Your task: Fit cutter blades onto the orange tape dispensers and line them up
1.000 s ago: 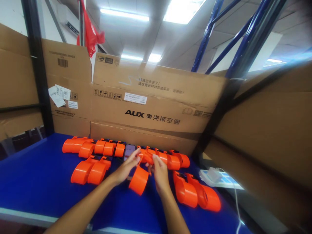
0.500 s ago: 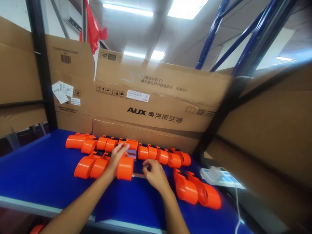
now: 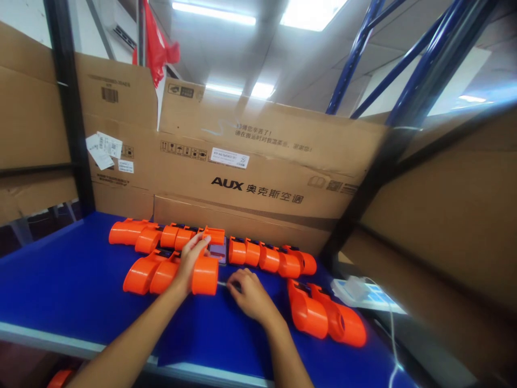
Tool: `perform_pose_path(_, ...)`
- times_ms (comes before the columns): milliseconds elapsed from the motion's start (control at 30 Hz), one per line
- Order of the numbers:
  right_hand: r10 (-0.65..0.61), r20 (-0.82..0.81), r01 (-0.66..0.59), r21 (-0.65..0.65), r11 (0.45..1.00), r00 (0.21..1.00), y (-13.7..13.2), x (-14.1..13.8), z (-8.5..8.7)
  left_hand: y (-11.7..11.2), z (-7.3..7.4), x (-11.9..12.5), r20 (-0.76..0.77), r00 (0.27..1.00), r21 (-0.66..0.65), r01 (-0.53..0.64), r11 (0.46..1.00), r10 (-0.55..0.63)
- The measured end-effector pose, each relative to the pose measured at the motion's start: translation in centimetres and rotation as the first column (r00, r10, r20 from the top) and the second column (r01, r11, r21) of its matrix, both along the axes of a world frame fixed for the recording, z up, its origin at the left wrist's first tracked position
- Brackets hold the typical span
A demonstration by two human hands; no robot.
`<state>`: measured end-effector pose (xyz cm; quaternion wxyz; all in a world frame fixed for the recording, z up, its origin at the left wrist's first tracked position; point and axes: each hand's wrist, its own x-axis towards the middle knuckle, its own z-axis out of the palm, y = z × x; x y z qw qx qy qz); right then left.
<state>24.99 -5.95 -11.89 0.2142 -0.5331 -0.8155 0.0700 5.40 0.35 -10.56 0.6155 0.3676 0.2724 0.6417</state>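
Observation:
My left hand (image 3: 189, 267) is closed around an orange plastic fitting (image 3: 205, 276) with a wide round tube end; its thumb lies against the orange part at the top, and the fingers behind are hidden. Just to the right, my right hand (image 3: 249, 295) is closed with fingertips together on what looks like a screwdriver (image 3: 222, 283). Its thin metal shaft points left at the fitting, and a bit of dark handle shows between the fingers. Whether the tip touches the fitting I cannot tell. Behind the fitting lies a small purple-grey box (image 3: 218, 252).
Similar orange fittings (image 3: 269, 258) line the back of the blue tabletop (image 3: 226, 334). Another pair (image 3: 309, 315) lies at right, near a white power strip (image 3: 375, 295) with a cable. Cardboard (image 3: 258, 161) walls the back, between dark posts (image 3: 357, 210).
My right hand has shifted left and down and closed on the screwdriver, whose shaft lay bare below it before. My left hand and the fitting moved slightly left and up.

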Motion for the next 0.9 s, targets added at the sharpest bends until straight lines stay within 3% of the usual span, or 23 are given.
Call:
perform_pose_path(533,0.045,-0.180,-0.054,-0.045,0.998,0.983,0.09,-0.22,0.04,0.09,-0.29,0.15,-0.048,0.998,-0.009,-0.027,1.000,0.027)
perform_pose_path(900,0.018,-0.190,-0.026,-0.039,0.999,0.982,0.01,-0.10,0.03,-0.22,-0.36,0.33,-0.127,0.991,0.019,-0.028,0.999,0.030)
